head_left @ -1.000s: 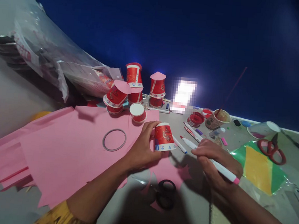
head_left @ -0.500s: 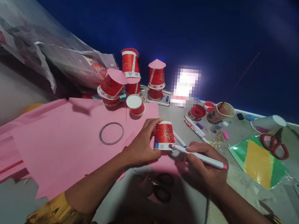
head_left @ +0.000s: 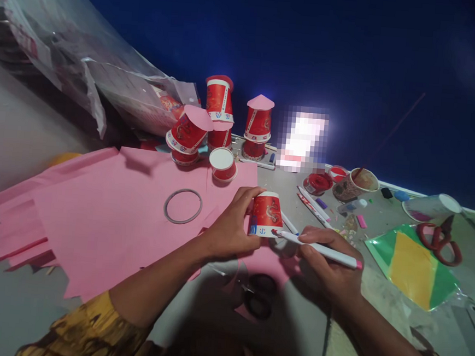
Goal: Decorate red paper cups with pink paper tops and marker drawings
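A red paper cup (head_left: 268, 210), upside down with a dragon print, is held by its left side in my left hand (head_left: 233, 227). Small blue marks show on its white lower band. My right hand (head_left: 332, 262) grips a white marker pen (head_left: 326, 252) with a pink end, its tip at the cup's white band. Below the cup, dark-handled scissors (head_left: 259, 295) lie in shadow beside pink scraps. Left of my left hand, a grey ring (head_left: 183, 206) rests on pink paper sheets (head_left: 106, 217). A small red cup with a white top (head_left: 222, 165) stands behind it.
Stacked red cups with pink cone tops (head_left: 258, 125) stand at the back. To the right are loose markers (head_left: 313, 206), a red tape roll (head_left: 318, 183), a stained cup with a brush (head_left: 354, 185), red-handled scissors (head_left: 438, 243) and a green-yellow packet (head_left: 413, 268). A plastic bag (head_left: 125, 81) fills the upper left.
The whole view has shifted, so the table items appear slightly to the right. My left hand still holds the cup, and the marker tip stays at its white band.
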`<move>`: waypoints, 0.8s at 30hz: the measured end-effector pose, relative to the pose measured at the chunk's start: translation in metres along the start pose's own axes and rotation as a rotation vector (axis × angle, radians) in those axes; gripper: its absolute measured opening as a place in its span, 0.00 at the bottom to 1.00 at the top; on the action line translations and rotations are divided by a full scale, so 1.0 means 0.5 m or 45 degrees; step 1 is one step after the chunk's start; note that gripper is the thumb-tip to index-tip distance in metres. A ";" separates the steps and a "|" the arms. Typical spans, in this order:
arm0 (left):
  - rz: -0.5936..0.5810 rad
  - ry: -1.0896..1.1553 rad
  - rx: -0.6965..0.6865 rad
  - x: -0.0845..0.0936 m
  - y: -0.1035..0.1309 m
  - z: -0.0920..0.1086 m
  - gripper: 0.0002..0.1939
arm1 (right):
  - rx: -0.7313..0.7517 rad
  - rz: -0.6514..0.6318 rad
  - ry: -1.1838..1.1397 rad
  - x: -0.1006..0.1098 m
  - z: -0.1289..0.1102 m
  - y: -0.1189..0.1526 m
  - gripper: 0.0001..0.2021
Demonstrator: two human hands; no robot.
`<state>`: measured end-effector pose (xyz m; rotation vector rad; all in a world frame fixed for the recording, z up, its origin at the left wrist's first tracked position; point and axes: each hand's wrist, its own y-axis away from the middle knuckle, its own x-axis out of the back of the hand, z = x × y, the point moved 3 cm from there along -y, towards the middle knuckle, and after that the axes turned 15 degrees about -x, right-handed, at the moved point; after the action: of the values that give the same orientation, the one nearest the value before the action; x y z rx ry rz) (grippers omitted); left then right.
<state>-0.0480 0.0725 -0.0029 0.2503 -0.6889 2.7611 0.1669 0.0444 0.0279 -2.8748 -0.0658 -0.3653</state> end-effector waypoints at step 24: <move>0.021 0.016 0.020 0.004 -0.001 0.008 0.44 | -0.091 -0.061 -0.219 0.013 0.020 -0.009 0.01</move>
<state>-0.0495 0.0716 0.0014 0.2313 -0.6695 2.7820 0.1752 0.0513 0.0211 -2.9731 -0.1557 -0.1309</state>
